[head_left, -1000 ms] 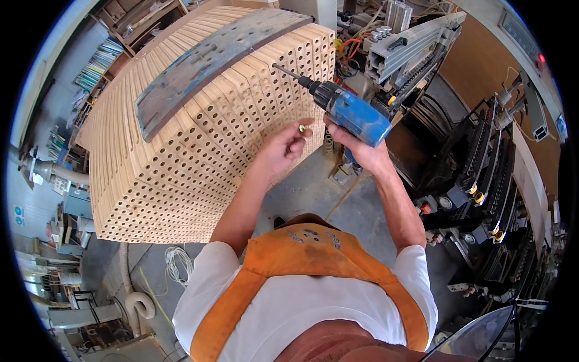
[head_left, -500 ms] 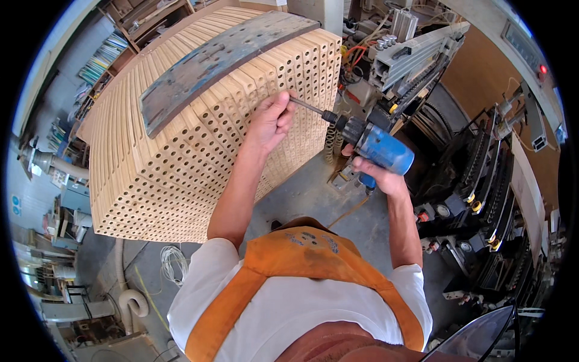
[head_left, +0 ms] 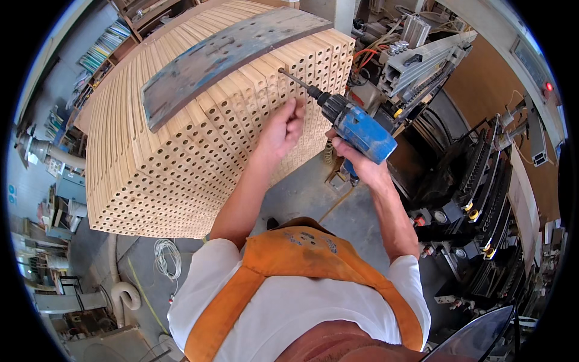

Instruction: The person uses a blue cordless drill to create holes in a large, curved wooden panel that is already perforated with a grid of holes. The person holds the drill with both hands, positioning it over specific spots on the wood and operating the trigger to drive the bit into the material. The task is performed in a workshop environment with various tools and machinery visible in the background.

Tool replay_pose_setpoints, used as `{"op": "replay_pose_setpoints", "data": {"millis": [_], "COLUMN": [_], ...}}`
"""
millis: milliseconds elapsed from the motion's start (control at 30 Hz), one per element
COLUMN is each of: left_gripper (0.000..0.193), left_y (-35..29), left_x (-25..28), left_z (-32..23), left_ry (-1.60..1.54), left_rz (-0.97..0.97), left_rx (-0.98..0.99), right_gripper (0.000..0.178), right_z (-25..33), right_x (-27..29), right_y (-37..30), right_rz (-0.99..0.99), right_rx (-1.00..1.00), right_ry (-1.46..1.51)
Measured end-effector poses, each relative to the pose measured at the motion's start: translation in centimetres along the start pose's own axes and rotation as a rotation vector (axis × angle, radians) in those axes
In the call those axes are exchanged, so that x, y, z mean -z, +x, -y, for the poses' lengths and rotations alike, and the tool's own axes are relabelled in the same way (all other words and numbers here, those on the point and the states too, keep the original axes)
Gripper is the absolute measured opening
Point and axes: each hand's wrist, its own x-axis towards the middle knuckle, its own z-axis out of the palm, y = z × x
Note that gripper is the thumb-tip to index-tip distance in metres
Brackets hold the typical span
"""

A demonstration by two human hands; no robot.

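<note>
My right hand [head_left: 360,158] is wrapped round the handle of a blue power drill [head_left: 365,134], which points up and left. Its long driver bit [head_left: 295,77] reaches the end of a board near the top of a big stack of pale wooden boards [head_left: 199,151], and the tip meets one of the holes there. Just below the bit, my left hand [head_left: 281,129] hovers in front of the stack with its fingers curled in. Whatever those fingers may hold is hidden. Rows of round holes, many with dark metal-looking rims, cover the board ends.
A worn, curved grey-blue plate [head_left: 229,60] lies on top of the stack. Black machinery [head_left: 464,199] with clamps and gauges stands close on the right. On the floor lie coiled white cable [head_left: 167,258] and a ribbed hose [head_left: 125,295]. Shelves [head_left: 123,51] line the far left.
The drill has moved left and up, bringing its bit to a hole in the upper stack. My left hand has come away from the bit and dropped slightly below it.
</note>
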Motion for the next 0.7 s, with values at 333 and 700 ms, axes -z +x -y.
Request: {"op": "replay_pose_setpoints", "data": {"millis": [333,700], "left_gripper": [0.021,0.03], "left_y": [-7.7,-8.1], "left_x": [12.8,9.8], "left_z": [17.3,13.9], "left_ry": [0.021,0.1], "left_rz": [-0.067,-0.05], "left_rx": [0.605,0.629], "right_gripper": [0.027,0.024], "right_z": [-0.4,0.0], "right_x": [0.8,1.3], "right_y": [0.4,0.5], "right_rz": [0.048,0.069], "right_rx": [0.129,0.239], "right_ry": [-0.363,-0.368]}}
